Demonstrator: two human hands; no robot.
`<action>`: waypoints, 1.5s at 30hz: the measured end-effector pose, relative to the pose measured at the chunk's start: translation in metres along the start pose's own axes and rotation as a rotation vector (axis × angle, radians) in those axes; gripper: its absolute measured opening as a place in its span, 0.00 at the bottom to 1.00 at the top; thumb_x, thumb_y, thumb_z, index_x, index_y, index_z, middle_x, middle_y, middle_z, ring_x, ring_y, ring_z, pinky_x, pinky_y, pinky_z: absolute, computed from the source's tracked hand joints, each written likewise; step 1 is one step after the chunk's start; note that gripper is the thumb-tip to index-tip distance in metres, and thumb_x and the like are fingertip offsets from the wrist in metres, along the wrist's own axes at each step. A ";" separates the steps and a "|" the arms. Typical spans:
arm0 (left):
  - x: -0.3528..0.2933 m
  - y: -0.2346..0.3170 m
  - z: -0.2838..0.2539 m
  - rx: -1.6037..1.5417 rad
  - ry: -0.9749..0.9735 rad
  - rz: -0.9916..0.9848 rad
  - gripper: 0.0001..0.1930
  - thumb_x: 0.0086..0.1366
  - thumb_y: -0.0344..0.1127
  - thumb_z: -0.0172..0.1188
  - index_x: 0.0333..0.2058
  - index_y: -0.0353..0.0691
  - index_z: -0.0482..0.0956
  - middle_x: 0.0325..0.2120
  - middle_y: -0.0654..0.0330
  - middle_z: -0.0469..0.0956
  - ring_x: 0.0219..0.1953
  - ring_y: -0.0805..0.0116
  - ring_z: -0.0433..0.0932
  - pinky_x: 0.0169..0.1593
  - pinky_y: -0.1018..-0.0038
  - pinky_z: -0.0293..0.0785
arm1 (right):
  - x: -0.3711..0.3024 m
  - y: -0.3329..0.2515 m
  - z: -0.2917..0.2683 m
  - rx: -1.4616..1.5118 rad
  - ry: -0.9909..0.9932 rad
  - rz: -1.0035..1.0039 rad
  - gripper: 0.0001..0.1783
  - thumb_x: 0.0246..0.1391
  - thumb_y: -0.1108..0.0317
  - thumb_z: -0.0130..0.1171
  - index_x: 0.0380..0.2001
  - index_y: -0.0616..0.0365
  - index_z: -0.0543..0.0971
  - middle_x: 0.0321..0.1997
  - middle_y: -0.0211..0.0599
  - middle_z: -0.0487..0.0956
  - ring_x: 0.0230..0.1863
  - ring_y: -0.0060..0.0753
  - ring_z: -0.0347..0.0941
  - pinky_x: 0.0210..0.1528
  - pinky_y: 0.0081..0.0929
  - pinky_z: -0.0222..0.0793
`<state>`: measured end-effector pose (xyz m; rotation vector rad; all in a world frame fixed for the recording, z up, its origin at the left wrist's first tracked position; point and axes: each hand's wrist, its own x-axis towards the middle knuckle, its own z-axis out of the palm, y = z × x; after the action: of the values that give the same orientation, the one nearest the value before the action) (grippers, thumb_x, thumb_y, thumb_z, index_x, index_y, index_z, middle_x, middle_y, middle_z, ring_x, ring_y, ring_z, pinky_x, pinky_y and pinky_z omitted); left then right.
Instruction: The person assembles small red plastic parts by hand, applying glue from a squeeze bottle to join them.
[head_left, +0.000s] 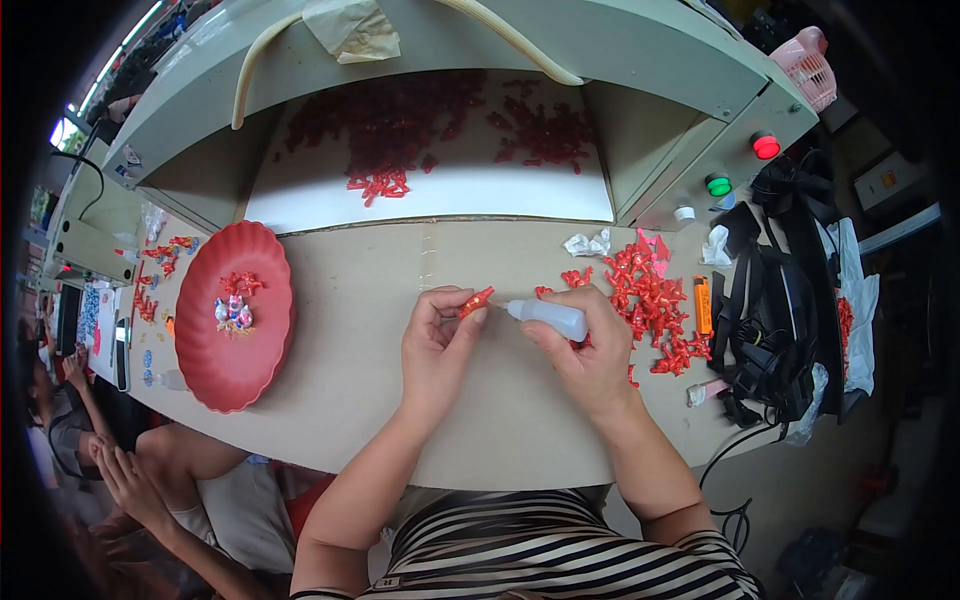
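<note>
My left hand [440, 335] pinches a small red plastic figure part [476, 302] between thumb and fingers, above the middle of the table. My right hand [588, 345] is closed around a small translucent squeeze bottle [553, 318]. Its narrow tip points left and reaches close to the red part; whether they touch I cannot tell. Just beyond and to the right of my right hand lies a pile of similar red plastic parts [648, 290], a few of them partly hidden by that hand.
A scalloped red bowl [200, 340] at the left holds a few small figures. Ahead, a recessed shelf bears many red parts [380, 185]. Crumpled tissue [587, 243], an orange tube-like item [703, 305] and a black bag [775, 330] lie right. Another person's hand [130, 485] is at lower left.
</note>
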<state>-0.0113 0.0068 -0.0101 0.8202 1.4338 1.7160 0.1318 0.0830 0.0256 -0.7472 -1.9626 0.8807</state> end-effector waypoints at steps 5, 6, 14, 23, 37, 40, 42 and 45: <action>0.000 0.000 0.000 -0.003 0.001 -0.003 0.09 0.58 0.24 0.54 0.38 0.34 0.67 0.39 0.60 0.66 0.38 0.77 0.71 0.40 0.82 0.69 | 0.000 0.000 0.000 0.011 0.003 -0.005 0.17 0.39 0.63 0.66 0.30 0.60 0.73 0.27 0.36 0.73 0.28 0.34 0.70 0.30 0.27 0.65; 0.000 0.000 0.000 0.004 0.003 0.004 0.09 0.58 0.24 0.54 0.38 0.34 0.67 0.39 0.60 0.66 0.38 0.77 0.71 0.39 0.82 0.70 | 0.000 0.000 0.000 0.012 0.006 -0.018 0.17 0.39 0.63 0.66 0.30 0.60 0.73 0.27 0.36 0.73 0.28 0.34 0.70 0.30 0.27 0.65; 0.000 0.000 0.000 0.007 0.005 0.006 0.09 0.58 0.24 0.54 0.38 0.34 0.67 0.40 0.60 0.66 0.37 0.77 0.71 0.39 0.83 0.70 | 0.000 -0.001 -0.001 -0.008 0.005 -0.015 0.17 0.39 0.64 0.66 0.30 0.60 0.73 0.27 0.35 0.73 0.28 0.34 0.69 0.29 0.27 0.65; 0.000 0.000 0.000 0.008 0.009 -0.003 0.09 0.58 0.23 0.54 0.38 0.34 0.67 0.39 0.61 0.65 0.36 0.78 0.71 0.37 0.84 0.69 | 0.001 0.001 0.001 -0.046 0.017 -0.104 0.18 0.37 0.64 0.67 0.30 0.59 0.72 0.26 0.36 0.73 0.27 0.35 0.69 0.28 0.27 0.64; -0.001 0.004 0.003 0.000 0.018 -0.009 0.09 0.57 0.23 0.54 0.37 0.34 0.67 0.38 0.62 0.65 0.35 0.79 0.71 0.35 0.85 0.69 | 0.003 0.002 0.000 -0.064 0.024 -0.149 0.18 0.36 0.65 0.68 0.30 0.60 0.72 0.26 0.37 0.72 0.26 0.36 0.68 0.27 0.28 0.64; 0.000 0.000 0.002 0.019 0.018 -0.001 0.09 0.57 0.24 0.55 0.37 0.34 0.67 0.38 0.62 0.64 0.34 0.79 0.71 0.35 0.84 0.69 | 0.003 0.003 0.000 -0.049 0.035 -0.144 0.18 0.36 0.65 0.68 0.30 0.60 0.72 0.26 0.37 0.72 0.27 0.36 0.69 0.27 0.27 0.64; 0.001 0.002 0.003 0.022 0.021 0.005 0.09 0.57 0.24 0.55 0.37 0.34 0.67 0.38 0.62 0.65 0.34 0.79 0.71 0.35 0.84 0.69 | 0.003 0.003 0.000 -0.070 0.026 -0.123 0.18 0.36 0.65 0.68 0.31 0.60 0.72 0.26 0.37 0.73 0.27 0.37 0.69 0.27 0.28 0.64; 0.000 0.003 0.003 0.004 0.025 0.000 0.09 0.57 0.24 0.55 0.36 0.34 0.67 0.36 0.62 0.67 0.34 0.79 0.71 0.35 0.84 0.69 | 0.004 0.002 0.000 -0.084 0.024 -0.135 0.17 0.38 0.66 0.67 0.30 0.60 0.72 0.26 0.36 0.73 0.26 0.31 0.69 0.27 0.25 0.64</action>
<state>-0.0097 0.0080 -0.0068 0.8032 1.4542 1.7300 0.1304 0.0872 0.0254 -0.6610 -2.0131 0.7095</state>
